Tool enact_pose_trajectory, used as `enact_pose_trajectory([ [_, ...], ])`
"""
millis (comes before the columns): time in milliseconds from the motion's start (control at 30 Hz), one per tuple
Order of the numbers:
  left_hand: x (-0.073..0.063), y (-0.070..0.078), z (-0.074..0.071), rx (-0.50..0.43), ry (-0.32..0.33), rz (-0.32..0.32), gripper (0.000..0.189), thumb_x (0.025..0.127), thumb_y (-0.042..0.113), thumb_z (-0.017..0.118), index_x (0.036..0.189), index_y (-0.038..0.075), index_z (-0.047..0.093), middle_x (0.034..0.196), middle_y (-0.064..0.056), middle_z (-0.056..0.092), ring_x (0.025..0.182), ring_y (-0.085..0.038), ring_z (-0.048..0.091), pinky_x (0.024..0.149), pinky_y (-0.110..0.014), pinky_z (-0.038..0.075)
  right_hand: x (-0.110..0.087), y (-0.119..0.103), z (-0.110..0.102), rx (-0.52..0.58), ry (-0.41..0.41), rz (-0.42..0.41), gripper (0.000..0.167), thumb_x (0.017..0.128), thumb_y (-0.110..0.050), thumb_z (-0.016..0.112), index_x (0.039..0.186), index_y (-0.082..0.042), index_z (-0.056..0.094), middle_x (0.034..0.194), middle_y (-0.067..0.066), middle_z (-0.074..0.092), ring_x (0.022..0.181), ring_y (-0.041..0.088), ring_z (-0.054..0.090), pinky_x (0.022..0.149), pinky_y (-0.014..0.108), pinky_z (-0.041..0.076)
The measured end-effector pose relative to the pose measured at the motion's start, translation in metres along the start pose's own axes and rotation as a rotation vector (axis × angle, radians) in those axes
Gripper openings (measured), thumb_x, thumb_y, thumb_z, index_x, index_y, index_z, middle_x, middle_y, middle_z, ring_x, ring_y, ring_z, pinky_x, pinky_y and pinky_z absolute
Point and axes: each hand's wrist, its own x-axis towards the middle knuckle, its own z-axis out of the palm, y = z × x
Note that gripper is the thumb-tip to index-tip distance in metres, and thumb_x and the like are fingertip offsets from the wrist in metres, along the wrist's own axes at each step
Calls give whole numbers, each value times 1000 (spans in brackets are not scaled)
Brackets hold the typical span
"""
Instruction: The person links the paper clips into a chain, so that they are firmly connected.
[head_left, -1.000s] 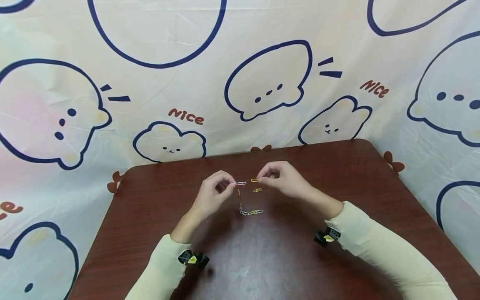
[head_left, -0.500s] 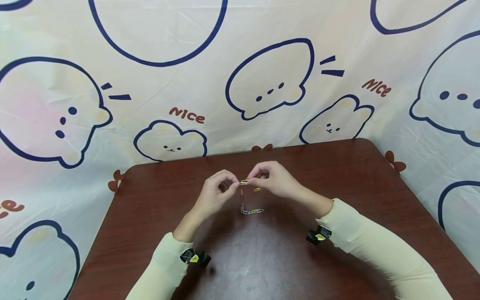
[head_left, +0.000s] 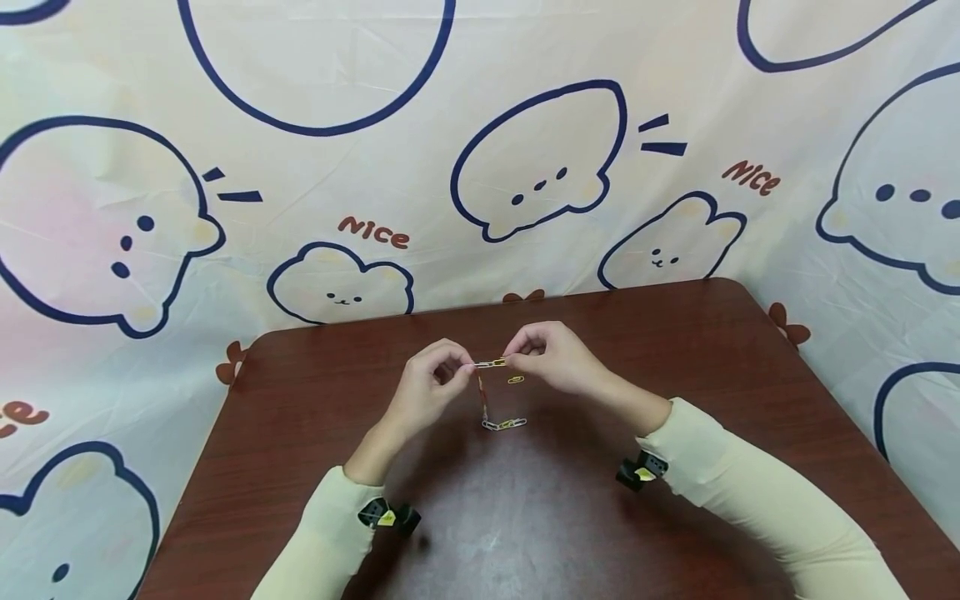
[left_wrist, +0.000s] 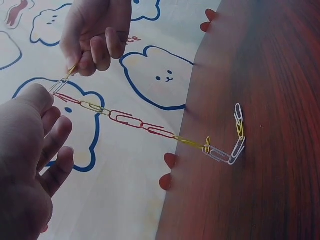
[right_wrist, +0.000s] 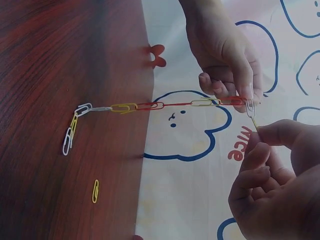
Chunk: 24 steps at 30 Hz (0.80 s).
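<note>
Between thumb and fingertips, my left hand (head_left: 429, 385) pinches a white paper clip (right_wrist: 251, 108) at the top of a paper clip chain (left_wrist: 125, 118). Red and yellow links hang down from it. The chain's lower end, in white and yellow, lies bent on the table. My right hand (head_left: 553, 357) pinches a yellow paper clip (right_wrist: 255, 123), whose free end meets the white clip's end. Fingertips hide part of both clips. In the head view the two clips form a short, nearly level line between the hands.
One loose yellow paper clip (head_left: 516, 379) lies on the dark brown table (head_left: 480, 533), just right of the hanging chain. A cloth backdrop (head_left: 480, 167) with cartoon drawings rises behind the table's far edge.
My right hand has moved left with the yellow clip, overlapped the white clip, then drawn back slightly right. The clips now stand end to end. My left hand has barely moved.
</note>
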Motion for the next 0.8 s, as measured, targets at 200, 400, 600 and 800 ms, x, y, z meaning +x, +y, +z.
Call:
enact_pose_trajectory([
  [200, -1, -1, -1, 4, -24, -22, 5, 92, -4, 70, 91, -6, 66, 88, -13, 64, 74, -16, 56, 65, -31, 48, -1, 2, -1, 6, -11, 0, 3, 94, -11, 73, 94, -9, 76, 84, 5, 68, 71, 22, 54, 58, 27, 44],
  [400, -2, -2, 0, 0, -34, -22, 5, 90, -8, 69, 91, -3, 68, 86, -12, 64, 74, -19, 57, 65, -31, 48, -1, 2, -1, 0, 3, -14, 4, 94, -11, 73, 94, -9, 75, 82, 5, 67, 70, 22, 53, 57, 27, 42],
  [600, -1, -4, 0, 7, -45, -4, 3, 92, -6, 69, 92, -3, 67, 87, -11, 65, 75, -16, 58, 66, -30, 49, -1, -1, -1, -6, 5, -31, 3, 94, -12, 73, 94, -10, 75, 82, 5, 67, 69, 21, 52, 57, 26, 41],
  [800, 4, -21, 6, 9, -18, -7, 6, 90, -7, 72, 95, -4, 69, 88, -13, 65, 75, -17, 57, 65, -29, 48, 0, -2, 0, -10, 13, -52, 3, 94, -12, 74, 93, -9, 75, 81, 4, 67, 70, 21, 53, 58, 26, 42],
])
